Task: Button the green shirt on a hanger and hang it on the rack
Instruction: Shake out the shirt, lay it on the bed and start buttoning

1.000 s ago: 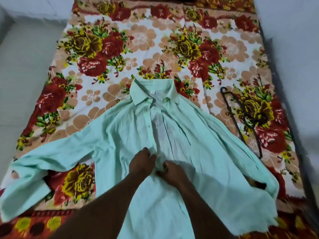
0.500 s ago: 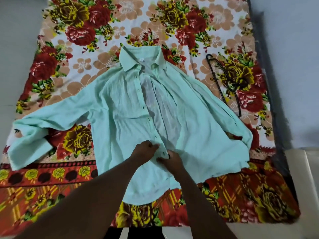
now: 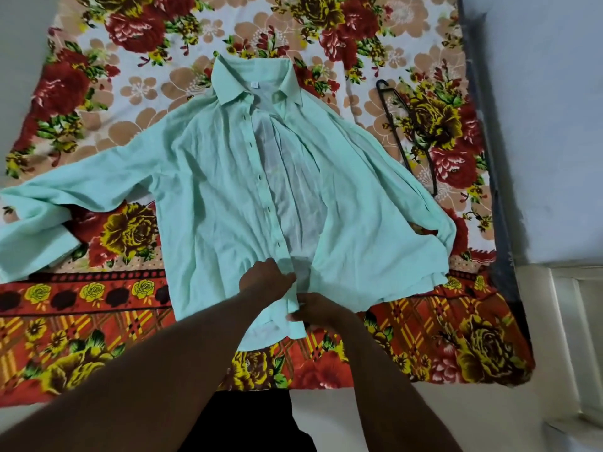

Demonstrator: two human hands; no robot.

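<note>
Mint-green long-sleeved cotton shirt (image 3: pixel 212 190) lies flat on floral bedsheet (image 3: pixel 137 89), front open. Left hand (image 3: pixel 266 280) pinches button placket near hem; right hand (image 3: pixel 315 309) pinches opposite front edge, just beside. Placket runs straight away from the grip toward collar. Thin black hanger (image 3: pixel 404 125) lies beyond on the right hand's side, well apart.

Nothing in the scene can be read: no word, brand, number or sign. The one label is a small white tag (image 3: pixel 254 85) sewn inside the collar (image 3: pixel 228 88) at the far end of the green shirt (image 3: pixel 208 190). Its print is too small and blurred to make out. The bedsheet (image 3: pixel 130 93) carries only a flower pattern.
</note>
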